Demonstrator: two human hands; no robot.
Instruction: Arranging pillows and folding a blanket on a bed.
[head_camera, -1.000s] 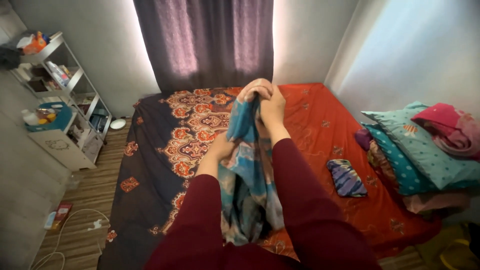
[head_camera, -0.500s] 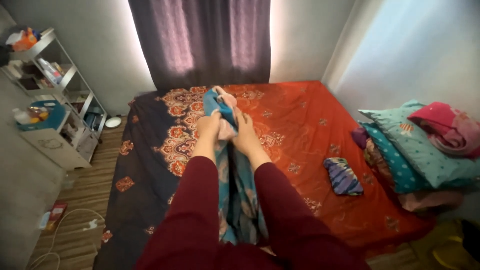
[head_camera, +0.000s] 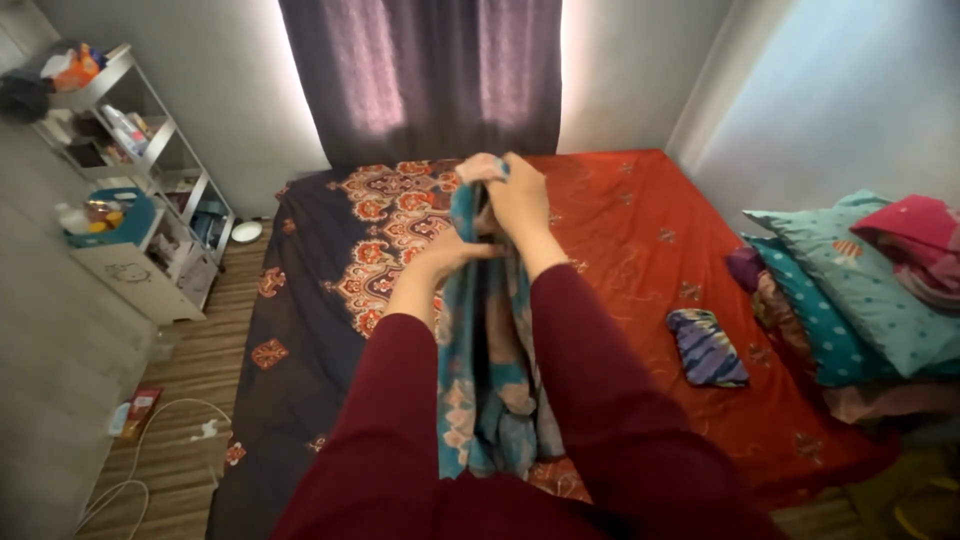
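Above the bed (head_camera: 620, 260), you hold the blue cloth (head_camera: 487, 370) up, right hand (head_camera: 520, 200) pinching its top, left hand (head_camera: 450, 258) gripping lower, seemingly mid-fold, so keep both grips tight.

We see soft, matt printed cloth in the teal garment (head_camera: 490, 380), hanging above the bed (head_camera: 620, 250), whose patterned sheet looks like smooth woven cotton. Beside the bed, the floor (head_camera: 190, 400) shows striped wood grain; the shelf (head_camera: 150, 180) looks like painted metal.
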